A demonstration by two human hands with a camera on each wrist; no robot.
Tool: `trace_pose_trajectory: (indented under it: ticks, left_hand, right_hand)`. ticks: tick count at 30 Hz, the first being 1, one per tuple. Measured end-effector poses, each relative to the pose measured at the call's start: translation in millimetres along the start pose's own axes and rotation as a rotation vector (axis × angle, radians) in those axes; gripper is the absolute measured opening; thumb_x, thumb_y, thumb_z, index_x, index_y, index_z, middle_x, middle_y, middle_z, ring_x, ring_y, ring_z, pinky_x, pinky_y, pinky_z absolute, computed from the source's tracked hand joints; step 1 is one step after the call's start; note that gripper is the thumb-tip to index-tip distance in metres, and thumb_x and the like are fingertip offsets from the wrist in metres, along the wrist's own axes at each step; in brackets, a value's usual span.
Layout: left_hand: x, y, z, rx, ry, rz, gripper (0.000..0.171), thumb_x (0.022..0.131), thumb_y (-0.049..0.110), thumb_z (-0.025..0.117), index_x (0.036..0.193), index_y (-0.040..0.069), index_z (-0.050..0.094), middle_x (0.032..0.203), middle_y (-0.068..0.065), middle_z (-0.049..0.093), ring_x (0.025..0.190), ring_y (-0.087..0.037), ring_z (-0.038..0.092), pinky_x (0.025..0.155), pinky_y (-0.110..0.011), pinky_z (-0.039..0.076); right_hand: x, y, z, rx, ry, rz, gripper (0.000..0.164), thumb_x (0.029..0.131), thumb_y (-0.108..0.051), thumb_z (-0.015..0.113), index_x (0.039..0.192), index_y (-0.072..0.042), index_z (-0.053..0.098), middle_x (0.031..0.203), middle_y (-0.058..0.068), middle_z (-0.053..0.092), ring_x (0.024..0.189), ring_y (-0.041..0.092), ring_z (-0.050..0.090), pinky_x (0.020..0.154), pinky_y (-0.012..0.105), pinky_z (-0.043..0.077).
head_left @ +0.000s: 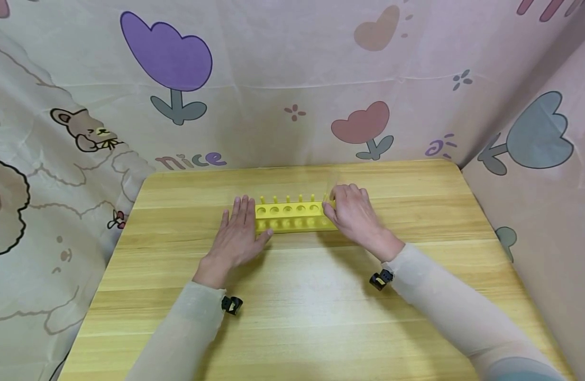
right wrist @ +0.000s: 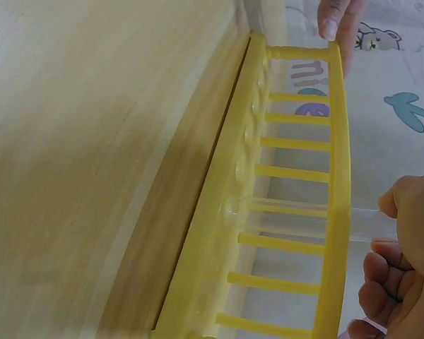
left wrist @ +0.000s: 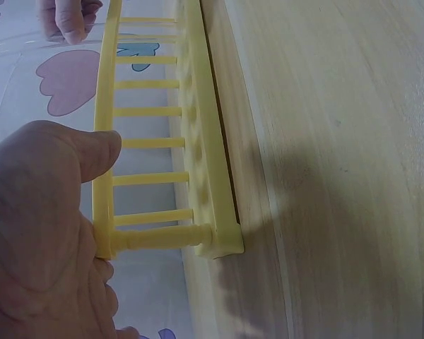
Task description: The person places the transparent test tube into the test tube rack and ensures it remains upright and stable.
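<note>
A yellow plastic test tube rack [head_left: 293, 216] stands on the table, with a row of round holes in its top and a row of upright pegs behind them. My left hand [head_left: 236, 238] lies at its left end with fingers straight; in the left wrist view the thumb [left wrist: 99, 152] rests on the rack's top edge. At the right part of the rack, my right hand [head_left: 354, 214] pinches a clear test tube [right wrist: 373, 224]. The tube passes down through a hole in the top plate, and its lower end appears near the base in the right wrist view.
The wooden table [head_left: 292, 296] extends around the rack on all sides. Behind it hangs a printed cloth [head_left: 273, 69], with more cloth at both sides. A small black camera [head_left: 232, 305] sits at the left wrist, another camera [head_left: 381, 279] at the right.
</note>
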State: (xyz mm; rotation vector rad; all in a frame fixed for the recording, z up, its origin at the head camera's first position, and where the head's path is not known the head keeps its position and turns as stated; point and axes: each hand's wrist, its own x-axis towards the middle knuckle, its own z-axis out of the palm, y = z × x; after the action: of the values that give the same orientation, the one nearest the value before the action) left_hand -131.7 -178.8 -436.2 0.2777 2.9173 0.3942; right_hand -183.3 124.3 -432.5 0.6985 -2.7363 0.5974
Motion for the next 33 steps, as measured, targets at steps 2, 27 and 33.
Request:
trace_pose_trajectory:
  ticks: [2,27,33]
  left_hand:
    - [0.1,0.0,-0.1,0.001,-0.001,0.001,0.096,0.108,0.058,0.044,0.167,0.000,-0.004,0.175,-0.019,-0.010,0.163,-0.034,-0.012,0.132,-0.061,0.000]
    - [1.6,-3.5,-3.4,0.028,-0.001,0.000,0.097,0.107,0.061,0.045,0.168,0.001,-0.002,0.175,-0.019,-0.009,0.163,-0.034,-0.011,0.131,-0.061,-0.006]
    - [0.5,-8.1,-3.6,-0.016,0.023,-0.021,0.098,0.107,0.065,0.038,0.167,0.002,-0.006,0.175,-0.017,-0.013,0.164,-0.034,-0.010,0.131,-0.061,-0.005]
  right_hand:
    - [-0.2,-0.1,0.5,-0.006,0.004,-0.002,0.026,0.103,-0.030,0.062,0.098,-0.005,0.060,0.092,0.011,0.064,0.084,0.031,0.054,0.077,0.043,0.038]
    - [0.4,0.6,1.6,-0.031,0.020,0.008,0.043,0.100,-0.042,0.072,0.105,0.000,0.065,0.093,0.012,0.066,0.082,0.032,0.054,0.075,0.042,0.040]
    - [-3.0,3.1,-2.2,-0.021,0.010,0.038,0.055,0.098,-0.048,0.072,0.120,0.002,0.063,0.101,0.015,0.066,0.092,0.035,0.057,0.080,0.046,0.043]
